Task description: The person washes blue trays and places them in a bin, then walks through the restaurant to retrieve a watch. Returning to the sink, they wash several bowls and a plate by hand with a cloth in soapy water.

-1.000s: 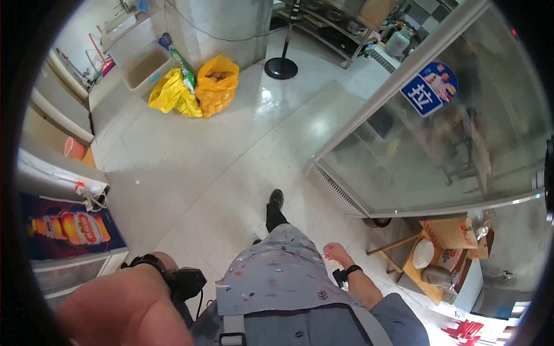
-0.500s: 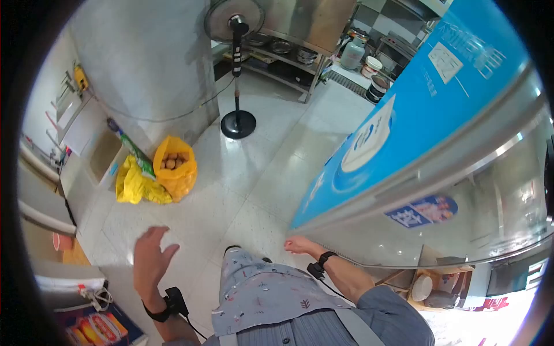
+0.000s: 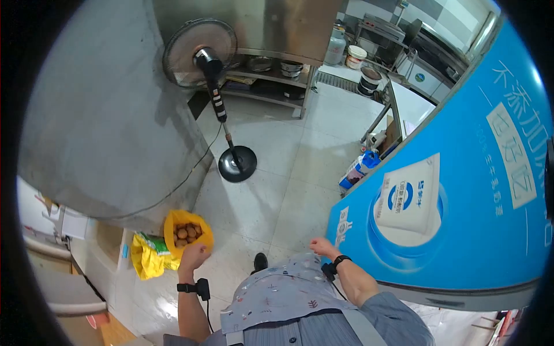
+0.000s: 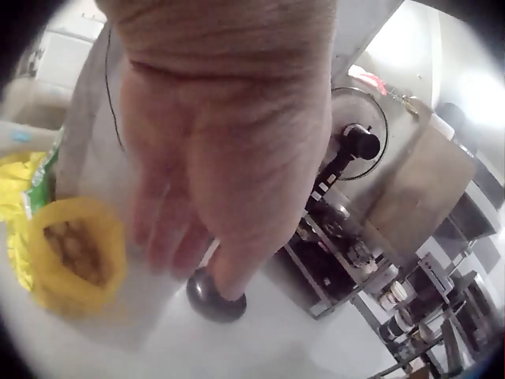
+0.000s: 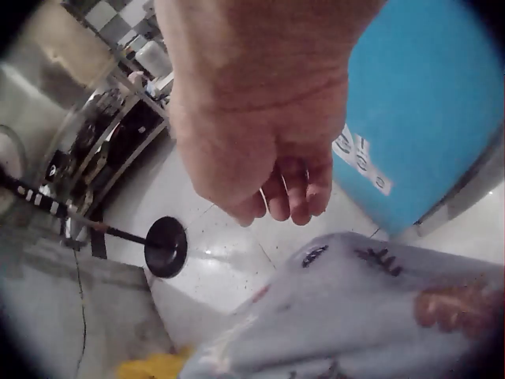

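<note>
My left hand [image 3: 194,258] hangs in front of the body, over the near edge of an orange bag [image 3: 188,235] of round brown items in the head view. The left wrist view shows that hand [image 4: 229,174] with relaxed fingers and nothing in them, the bag [image 4: 79,257] off to one side. Beside the apron [image 3: 277,288] my right hand [image 3: 326,248] is empty. Its fingers hang loosely curled in the right wrist view, where the hand [image 5: 260,150] is between the apron [image 5: 355,316] and a blue cabinet side [image 5: 426,103].
A standing fan [image 3: 238,164] is ahead, its cable running along a grey pillar [image 3: 104,115]. Metal shelves [image 3: 265,75] stand behind it. The blue cabinet [image 3: 473,230] rises at the right. A yellow bag [image 3: 145,259] and a pale basin [image 3: 107,245] are at the left.
The view has turned right and moved forward. The cabinet's blue side now faces the camera, the fan appears larger, and the left hand overlaps the orange bag in view.
</note>
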Tool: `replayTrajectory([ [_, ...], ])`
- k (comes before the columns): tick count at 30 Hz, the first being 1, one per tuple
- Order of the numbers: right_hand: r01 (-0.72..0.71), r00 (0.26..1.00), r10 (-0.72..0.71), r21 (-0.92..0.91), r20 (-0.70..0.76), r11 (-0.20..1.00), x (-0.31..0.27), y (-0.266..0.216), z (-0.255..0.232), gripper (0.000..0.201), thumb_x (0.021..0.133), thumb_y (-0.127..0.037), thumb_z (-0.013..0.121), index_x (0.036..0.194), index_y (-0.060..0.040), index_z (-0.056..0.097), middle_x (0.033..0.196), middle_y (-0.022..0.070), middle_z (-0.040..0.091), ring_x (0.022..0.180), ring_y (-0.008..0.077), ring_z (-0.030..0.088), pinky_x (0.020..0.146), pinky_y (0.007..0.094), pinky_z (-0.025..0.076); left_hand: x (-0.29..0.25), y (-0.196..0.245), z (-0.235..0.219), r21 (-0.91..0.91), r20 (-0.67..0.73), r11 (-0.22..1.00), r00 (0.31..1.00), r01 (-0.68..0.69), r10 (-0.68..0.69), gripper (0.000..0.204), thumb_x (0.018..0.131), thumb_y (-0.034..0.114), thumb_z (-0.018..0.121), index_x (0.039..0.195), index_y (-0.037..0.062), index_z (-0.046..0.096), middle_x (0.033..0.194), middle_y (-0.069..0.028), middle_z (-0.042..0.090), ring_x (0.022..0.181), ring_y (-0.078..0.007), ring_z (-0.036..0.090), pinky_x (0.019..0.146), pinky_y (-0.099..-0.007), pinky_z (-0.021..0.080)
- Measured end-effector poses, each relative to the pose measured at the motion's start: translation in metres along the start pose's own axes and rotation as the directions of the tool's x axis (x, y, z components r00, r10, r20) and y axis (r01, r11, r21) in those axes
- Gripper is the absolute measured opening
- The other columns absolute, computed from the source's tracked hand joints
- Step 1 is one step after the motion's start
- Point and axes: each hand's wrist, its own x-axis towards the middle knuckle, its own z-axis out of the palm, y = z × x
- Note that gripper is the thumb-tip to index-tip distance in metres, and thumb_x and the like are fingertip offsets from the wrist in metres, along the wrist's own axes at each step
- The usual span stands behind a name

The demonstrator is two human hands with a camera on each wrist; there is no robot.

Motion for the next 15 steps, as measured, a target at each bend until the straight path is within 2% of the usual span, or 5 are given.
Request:
replayTrajectory([
  [2, -0.052, 0.992, 0.054, 0.022, -0.115, 0.998, 0.020, 0.001, -0.020, 0.020, 0.090, -0.018, 0.062, 0.094, -0.0002, 0.070, 0.077, 0.0086, 0.066, 0.065, 0.0183, 0.061, 0.057, 0.0373, 0.049, 0.058, 0.016, -0.016, -0.048, -0.019, 0.997, 0.998, -0.055, 0.055, 0.039, 0.080, 0.027, 0.074, 0.113, 0.0038, 0.075, 0.108, -0.0195, 0.075, 0.102, -0.0350, 0.072, 0.090, -0.0419, 0.057],
  [6, -0.223, 0.968, 0.228, 0.058, -0.101, 0.973, 0.075, 0.001, -0.067, 0.021, 0.087, -0.018, 0.065, 0.095, -0.0004, 0.073, 0.076, 0.0107, 0.070, 0.064, 0.0205, 0.066, 0.058, 0.0380, 0.053, 0.170, 0.056, -0.027, -0.187, -0.016, 0.981, 0.999, -0.051, 0.049, 0.034, 0.084, 0.024, 0.072, 0.111, 0.0030, 0.075, 0.108, -0.0191, 0.076, 0.102, -0.0325, 0.073, 0.091, -0.0409, 0.057],
  [8, -0.269, 0.963, 0.269, -0.009, -0.009, 0.963, 0.107, -0.010, -0.093, 0.021, 0.086, -0.018, 0.066, 0.092, 0.0002, 0.074, 0.074, 0.0116, 0.071, 0.066, 0.0218, 0.070, 0.060, 0.0372, 0.057, 0.231, 0.060, -0.011, -0.180, -0.009, 0.983, 1.000, -0.020, 0.019, 0.032, 0.085, 0.021, 0.071, 0.110, 0.0018, 0.075, 0.104, -0.0181, 0.077, 0.097, -0.0304, 0.074, 0.087, -0.0389, 0.058],
  [10, -0.238, 0.971, 0.238, -0.005, 0.014, 0.971, 0.143, -0.008, -0.135, 0.022, 0.085, -0.019, 0.066, 0.091, 0.0006, 0.074, 0.074, 0.0112, 0.071, 0.067, 0.0216, 0.071, 0.061, 0.0362, 0.058, 0.275, 0.058, 0.023, -0.383, 0.068, 0.923, 0.998, 0.026, 0.001, 0.031, 0.086, 0.020, 0.069, 0.108, -0.0004, 0.074, 0.095, -0.0158, 0.077, 0.086, -0.0256, 0.075, 0.080, -0.0369, 0.058],
  [15, -0.193, 0.981, 0.189, -0.130, -0.042, 0.973, 0.252, -0.030, -0.270, 0.025, 0.086, -0.022, 0.065, 0.094, -0.0002, 0.075, 0.080, 0.0126, 0.075, 0.070, 0.0213, 0.074, 0.062, 0.0365, 0.059, 0.329, 0.070, 0.045, -0.395, 0.329, 0.831, 0.905, 0.391, -0.270, 0.024, 0.087, 0.018, 0.068, 0.102, 0.0005, 0.074, 0.084, -0.0084, 0.074, 0.071, -0.0195, 0.071, 0.066, -0.0345, 0.056],
])
